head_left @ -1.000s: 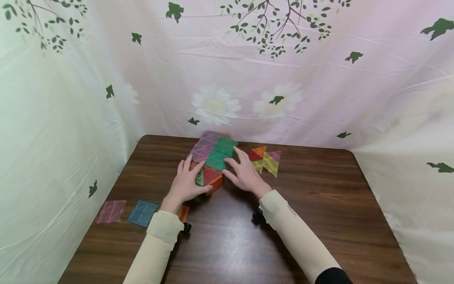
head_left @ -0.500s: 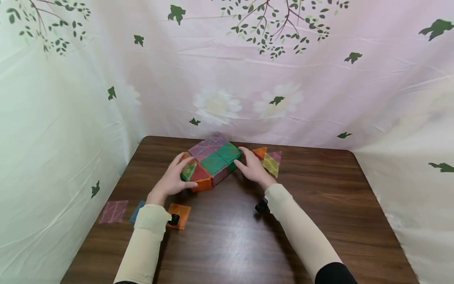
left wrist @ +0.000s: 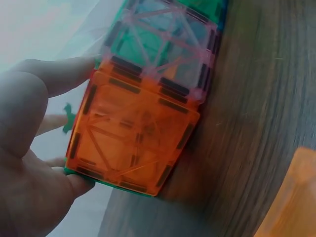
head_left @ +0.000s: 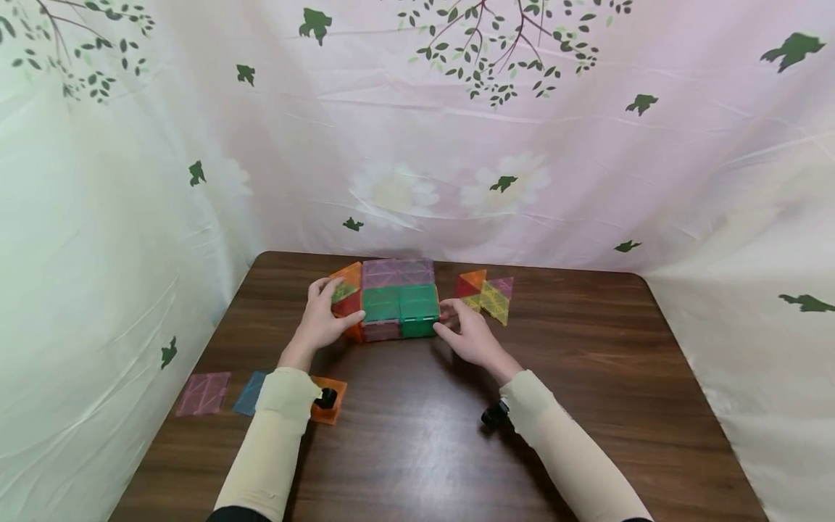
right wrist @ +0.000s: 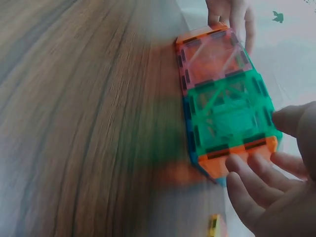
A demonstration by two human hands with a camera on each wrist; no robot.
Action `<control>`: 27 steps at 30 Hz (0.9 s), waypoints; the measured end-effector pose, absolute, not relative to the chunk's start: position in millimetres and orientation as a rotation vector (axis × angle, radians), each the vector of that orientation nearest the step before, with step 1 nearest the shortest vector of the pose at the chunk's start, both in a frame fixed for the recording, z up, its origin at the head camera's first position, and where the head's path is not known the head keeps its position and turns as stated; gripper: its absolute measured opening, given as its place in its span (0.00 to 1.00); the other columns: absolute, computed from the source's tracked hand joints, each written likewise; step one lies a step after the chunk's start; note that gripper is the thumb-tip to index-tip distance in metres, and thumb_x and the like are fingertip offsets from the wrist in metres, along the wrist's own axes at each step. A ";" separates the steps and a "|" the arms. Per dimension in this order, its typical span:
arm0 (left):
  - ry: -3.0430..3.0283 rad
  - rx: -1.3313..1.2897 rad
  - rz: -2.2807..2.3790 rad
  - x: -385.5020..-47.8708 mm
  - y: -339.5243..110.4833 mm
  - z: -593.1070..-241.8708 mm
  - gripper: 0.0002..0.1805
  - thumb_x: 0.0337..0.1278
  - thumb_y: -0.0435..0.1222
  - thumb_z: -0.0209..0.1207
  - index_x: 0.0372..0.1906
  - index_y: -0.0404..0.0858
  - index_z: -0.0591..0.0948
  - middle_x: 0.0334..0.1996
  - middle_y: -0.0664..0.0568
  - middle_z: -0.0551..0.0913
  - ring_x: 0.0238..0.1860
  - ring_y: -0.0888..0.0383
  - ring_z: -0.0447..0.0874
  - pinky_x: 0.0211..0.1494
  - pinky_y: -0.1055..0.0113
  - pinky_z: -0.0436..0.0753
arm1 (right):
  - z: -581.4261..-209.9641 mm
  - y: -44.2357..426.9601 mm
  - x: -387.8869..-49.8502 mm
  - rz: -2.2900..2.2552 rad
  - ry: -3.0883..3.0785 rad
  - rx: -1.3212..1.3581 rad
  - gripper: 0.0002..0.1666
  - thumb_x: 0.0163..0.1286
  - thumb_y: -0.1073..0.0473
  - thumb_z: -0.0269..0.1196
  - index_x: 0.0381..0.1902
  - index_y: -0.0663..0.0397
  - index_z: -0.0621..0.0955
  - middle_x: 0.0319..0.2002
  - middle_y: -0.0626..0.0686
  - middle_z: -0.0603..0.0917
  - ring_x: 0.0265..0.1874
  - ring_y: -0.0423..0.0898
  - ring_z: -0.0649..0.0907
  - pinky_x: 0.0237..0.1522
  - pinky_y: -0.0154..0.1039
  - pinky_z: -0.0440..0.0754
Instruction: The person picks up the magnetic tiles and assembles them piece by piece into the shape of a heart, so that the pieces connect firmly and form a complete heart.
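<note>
A low block of see-through magnetic tiles point(head_left: 400, 303) lies near the table's far edge, with a green top, purple tiles along the back and a pointed orange-and-red left end. My left hand point(head_left: 320, 322) holds that left end, thumb at the front edge and fingers over its far side. In the left wrist view the thumb touches the top edge by an orange square tile point(left wrist: 133, 133). At the other end, my right hand point(head_left: 471, 333) grips the corner. In the right wrist view its thumb meets the green tile point(right wrist: 229, 113) and its fingers lie by an orange end tile point(right wrist: 242, 154).
On the left of the brown table point(head_left: 417, 449) lie a pink square tile point(head_left: 204, 394), a blue one point(head_left: 249, 394) and an orange one point(head_left: 334, 411). Several triangle tiles point(head_left: 497, 301) lie right of the block. A printed curtain point(head_left: 417, 145) hangs behind.
The tile block has turned until its long front side faces me. My left hand has shifted left round its end; my right hand has moved right and nearer to me.
</note>
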State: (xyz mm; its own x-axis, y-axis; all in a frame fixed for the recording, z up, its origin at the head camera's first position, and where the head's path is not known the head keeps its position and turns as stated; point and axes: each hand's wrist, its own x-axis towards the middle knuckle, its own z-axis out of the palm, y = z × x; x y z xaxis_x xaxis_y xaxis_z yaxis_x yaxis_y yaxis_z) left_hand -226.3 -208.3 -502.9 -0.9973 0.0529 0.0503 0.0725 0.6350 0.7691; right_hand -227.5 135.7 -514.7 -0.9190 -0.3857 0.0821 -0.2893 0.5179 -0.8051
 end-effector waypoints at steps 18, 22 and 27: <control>-2.853 -0.155 -1.400 -237.5 -180.0 -502.9 0.42 0.64 0.49 0.72 0.78 0.44 0.67 0.83 0.41 0.44 0.73 0.34 0.66 0.69 0.39 0.76 | -518.3 207.0 -328.3 -0.469 2.803 -0.614 0.52 0.74 0.34 0.64 0.85 0.45 0.57 0.84 0.67 0.44 0.78 0.80 0.47 0.73 0.77 0.53; -2.870 -0.157 -1.413 -237.3 -174.7 -505.1 0.42 0.65 0.50 0.71 0.78 0.45 0.66 0.83 0.43 0.42 0.72 0.35 0.68 0.70 0.40 0.75 | -524.6 209.8 -335.9 -0.404 2.703 -0.573 0.56 0.71 0.27 0.63 0.86 0.35 0.54 0.85 0.62 0.39 0.78 0.82 0.41 0.73 0.79 0.46; -2.861 -0.143 -1.416 -235.8 -173.9 -505.2 0.42 0.65 0.51 0.71 0.78 0.46 0.66 0.83 0.44 0.42 0.71 0.35 0.69 0.70 0.39 0.76 | -534.7 217.0 -335.5 -0.354 2.731 -0.631 0.55 0.70 0.25 0.62 0.86 0.36 0.57 0.85 0.61 0.46 0.79 0.78 0.44 0.74 0.78 0.44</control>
State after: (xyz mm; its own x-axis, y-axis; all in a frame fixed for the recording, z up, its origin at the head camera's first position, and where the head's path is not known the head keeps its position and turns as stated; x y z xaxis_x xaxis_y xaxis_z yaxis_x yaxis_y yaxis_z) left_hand -235.8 -173.9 -505.2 -0.9945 0.1040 -0.0085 0.0563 0.6033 0.7956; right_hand -335.5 217.0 -534.7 -0.8529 -0.4603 -0.2463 -0.3823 0.8720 -0.3058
